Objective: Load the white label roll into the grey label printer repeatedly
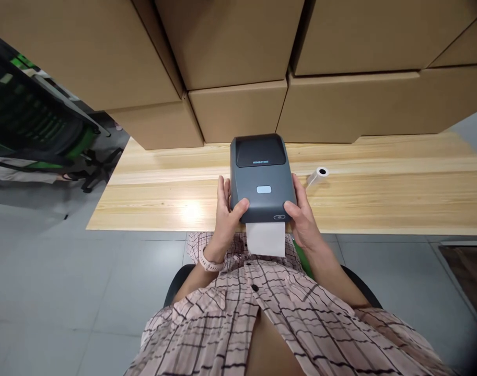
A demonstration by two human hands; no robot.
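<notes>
A dark grey label printer (259,177) sits at the front edge of the wooden table, between my two hands. White paper (266,239) sticks out of its front slot and hangs past the table edge. My left hand (227,209) grips the printer's left side, thumb on the front left corner. On the opposite side, my right hand (301,214) has its thumb on the front right corner and its fingers along the side. Just right of the printer lies a small roll of white paper (318,176) with a dark core and a loose end.
Stacked cardboard boxes (238,109) line the back of the wooden table (387,193). To the left, beyond the table's end, stands a black and green office chair (38,115) on the grey tiled floor. Part of another person's leg (24,171) shows beside it.
</notes>
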